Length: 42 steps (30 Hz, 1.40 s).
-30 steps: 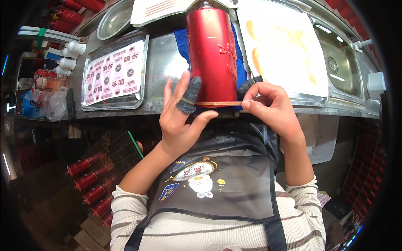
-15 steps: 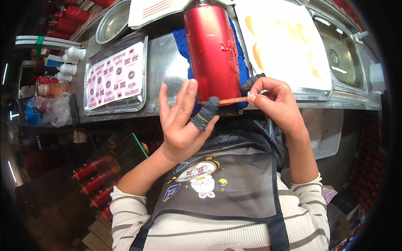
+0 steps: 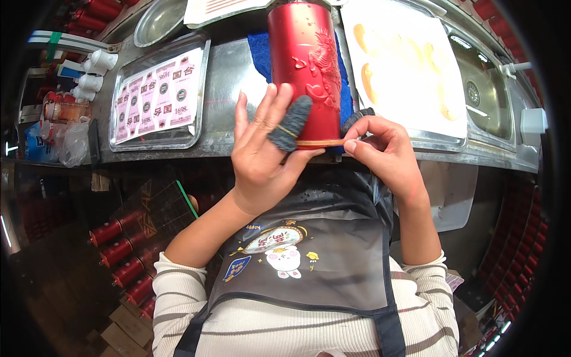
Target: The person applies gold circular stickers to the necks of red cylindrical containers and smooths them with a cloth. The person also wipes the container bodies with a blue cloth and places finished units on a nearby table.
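Note:
A red bottle [image 3: 294, 71] with a raised dragon relief lies on a blue cloth [image 3: 260, 52], its base toward me. Along the base's rim runs a thin gold strip [image 3: 318, 143]. My left hand [image 3: 262, 140] rests against the left side of the base. Its fingers are stretched out, the thumb lies by the rim, and a dark grey finger sleeve with a band covers the index finger. At the right edge of the base, my right hand [image 3: 383, 152] pinches the strip's end between thumb and forefinger. Another grey sleeve shows behind it.
A metal tray [image 3: 199, 128] with pink printed labels stands at left, below a metal bowl [image 3: 157, 27]. To the right are a white sheet [image 3: 395, 65] with yellowish patches and a sink [image 3: 485, 89]. White cups [image 3: 98, 62] stand far left; red bottles [image 3: 128, 271] are stored below.
The bottle has turned, bringing the dragon relief into view. My left hand has come closer around the base, and my right hand has moved slightly left, still pinching the strip.

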Motion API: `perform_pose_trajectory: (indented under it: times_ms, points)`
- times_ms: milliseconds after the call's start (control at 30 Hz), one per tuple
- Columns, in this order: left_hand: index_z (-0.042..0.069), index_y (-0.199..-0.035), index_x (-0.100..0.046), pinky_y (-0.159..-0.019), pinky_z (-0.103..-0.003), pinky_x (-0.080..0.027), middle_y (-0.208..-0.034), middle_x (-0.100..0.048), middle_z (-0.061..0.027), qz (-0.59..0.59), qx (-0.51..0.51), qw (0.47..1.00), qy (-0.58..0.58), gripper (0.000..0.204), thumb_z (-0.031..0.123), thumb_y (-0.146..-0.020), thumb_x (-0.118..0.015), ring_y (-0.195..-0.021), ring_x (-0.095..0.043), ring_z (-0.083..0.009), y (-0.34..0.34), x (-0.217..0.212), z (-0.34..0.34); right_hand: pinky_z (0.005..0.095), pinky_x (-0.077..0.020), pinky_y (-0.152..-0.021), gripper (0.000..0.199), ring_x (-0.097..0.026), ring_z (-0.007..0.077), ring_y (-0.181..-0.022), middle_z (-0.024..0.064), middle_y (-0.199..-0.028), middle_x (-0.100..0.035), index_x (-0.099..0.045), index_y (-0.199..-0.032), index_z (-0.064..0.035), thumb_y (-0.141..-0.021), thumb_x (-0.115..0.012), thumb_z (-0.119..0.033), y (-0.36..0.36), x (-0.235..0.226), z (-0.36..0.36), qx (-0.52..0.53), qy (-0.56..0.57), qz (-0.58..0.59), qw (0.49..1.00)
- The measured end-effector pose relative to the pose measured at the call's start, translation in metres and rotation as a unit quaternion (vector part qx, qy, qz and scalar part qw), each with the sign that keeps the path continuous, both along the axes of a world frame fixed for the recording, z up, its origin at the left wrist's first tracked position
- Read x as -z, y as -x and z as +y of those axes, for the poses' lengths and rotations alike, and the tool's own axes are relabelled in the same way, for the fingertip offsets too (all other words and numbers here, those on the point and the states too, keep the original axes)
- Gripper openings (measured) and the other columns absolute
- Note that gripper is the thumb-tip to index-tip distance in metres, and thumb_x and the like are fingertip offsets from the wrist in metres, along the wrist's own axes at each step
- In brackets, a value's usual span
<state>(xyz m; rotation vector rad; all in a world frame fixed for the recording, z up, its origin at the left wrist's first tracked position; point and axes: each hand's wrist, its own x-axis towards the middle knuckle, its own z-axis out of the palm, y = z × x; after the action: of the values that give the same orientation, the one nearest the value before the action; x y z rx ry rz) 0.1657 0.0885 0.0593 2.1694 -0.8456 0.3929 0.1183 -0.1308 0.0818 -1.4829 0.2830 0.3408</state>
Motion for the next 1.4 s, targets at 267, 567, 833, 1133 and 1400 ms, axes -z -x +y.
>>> perform_pose_trajectory:
  times_ms: [267, 567, 833, 1133, 1400]
  points:
    - [-0.004, -0.105, -0.072, -0.112, -0.065, -0.025, -0.143, -0.052, -0.0284, 0.02, 0.006, 0.999, -0.047, 0.039, 0.015, -0.074, -0.085, -0.125, -0.059, -0.0415, 0.024, 0.013, 0.036, 0.0158, -0.0314, -0.054, 0.007, -0.044, -0.0027, -0.062, -0.0074, -0.074, -0.057, -0.064, -0.084, -0.0035, -0.086, -0.069, -0.008, 0.005, -0.003, -0.002, 0.023, -0.008, 0.002, 1.0]
    - [0.007, -0.114, -0.073, -0.109, -0.068, -0.027, -0.141, -0.052, -0.0304, -0.104, 0.06, 0.988, -0.094, 0.051, 0.006, -0.065, -0.087, -0.12, -0.061, -0.0433, 0.012, -0.006, 0.017, 0.0171, -0.0431, -0.063, 0.008, -0.055, 0.0014, -0.069, -0.002, -0.08, -0.063, -0.065, -0.086, -0.0005, -0.088, -0.069, -0.007, 0.002, 0.002, -0.005, 0.016, -0.031, 0.012, 0.999]
    - [0.006, -0.069, -0.064, -0.107, -0.074, -0.024, -0.136, -0.061, -0.0202, -0.132, 0.07, 0.979, -0.137, 0.019, 0.02, -0.067, -0.075, -0.128, -0.056, -0.0434, -0.005, -0.022, -0.019, 0.0166, -0.0421, -0.061, 0.008, -0.055, 0.0007, -0.068, -0.0017, -0.083, -0.065, -0.066, -0.087, -0.0007, -0.089, -0.069, -0.007, 0.003, -0.001, -0.004, 0.024, -0.034, 0.044, 0.998]
    - [-0.004, -0.119, -0.069, -0.112, -0.064, -0.027, -0.141, -0.055, -0.0271, 0.033, 0.001, 0.999, 0.023, 0.053, 0.018, -0.074, -0.087, -0.128, -0.058, -0.0394, 0.014, 0.011, 0.024, 0.016, -0.0306, -0.05, 0.008, -0.044, -0.0025, -0.058, -0.006, -0.075, -0.059, -0.064, -0.085, -0.0041, -0.087, -0.069, -0.01, 0.006, 0.003, 0.003, 0.04, -0.033, -0.007, 0.999]
    - [-0.001, -0.11, -0.07, -0.11, -0.07, -0.028, -0.142, -0.053, -0.028, -0.043, 0.031, 0.996, -0.072, 0.044, 0.004, -0.069, -0.086, -0.12, -0.062, -0.0399, 0.02, 0.003, 0.029, 0.0167, -0.0372, -0.055, 0.008, -0.05, -0.0004, -0.062, -0.0033, -0.077, -0.061, -0.065, -0.084, -0.002, -0.088, -0.068, -0.008, 0.005, 0.003, 0.001, 0.05, -0.048, 0.015, 0.997]
